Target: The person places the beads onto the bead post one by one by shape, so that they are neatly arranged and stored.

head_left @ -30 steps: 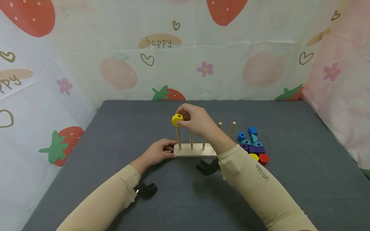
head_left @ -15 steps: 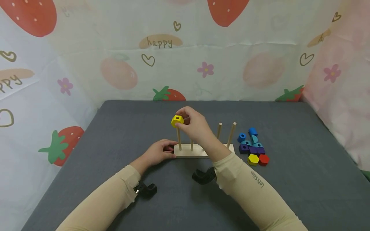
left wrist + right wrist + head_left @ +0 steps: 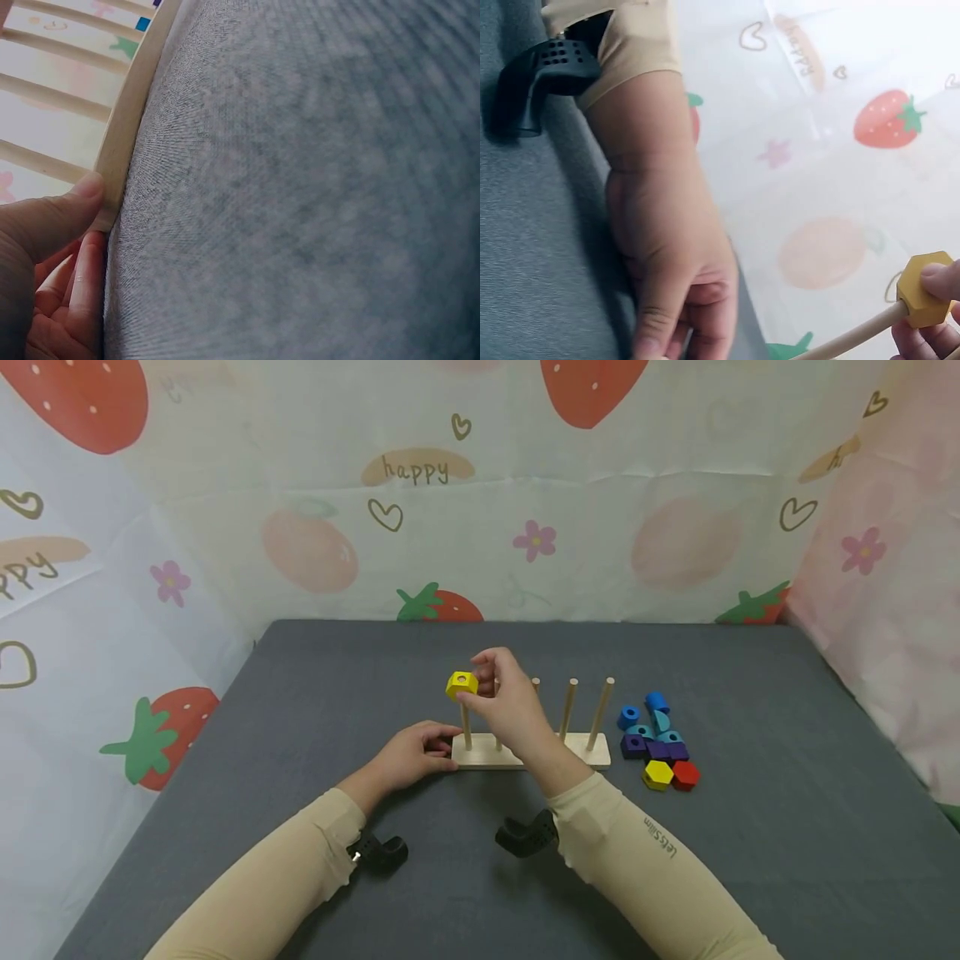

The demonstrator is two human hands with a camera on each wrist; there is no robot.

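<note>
A wooden peg stand (image 3: 483,760) with a row of upright pegs stands mid-table. My left hand (image 3: 408,753) grips its left end; in the left wrist view the thumb (image 3: 64,217) lies on one side of the base and the fingers on the other. With thumb and fingertips, my right hand (image 3: 513,702) pinches a yellow hexagonal bead (image 3: 459,686) at the top of the leftmost peg (image 3: 467,727). That peg enters the bead's hole from below, as the bead (image 3: 913,289) shows in the right wrist view. My right hand and wrist partly cover the middle pegs.
Right of the stand lie loose beads: blue cylinders (image 3: 628,718), light blue half-rounds (image 3: 660,721), purple blocks (image 3: 633,746), a yellow hexagon (image 3: 657,776) and a red hexagon (image 3: 686,776). A printed cloth backdrop (image 3: 585,560) rises behind the grey table (image 3: 337,677).
The yellow bead has come down slightly onto the leftmost peg, whose tip now shows in its hole. My right hand sank with it and the forearm shifted left. The left hand stayed put.
</note>
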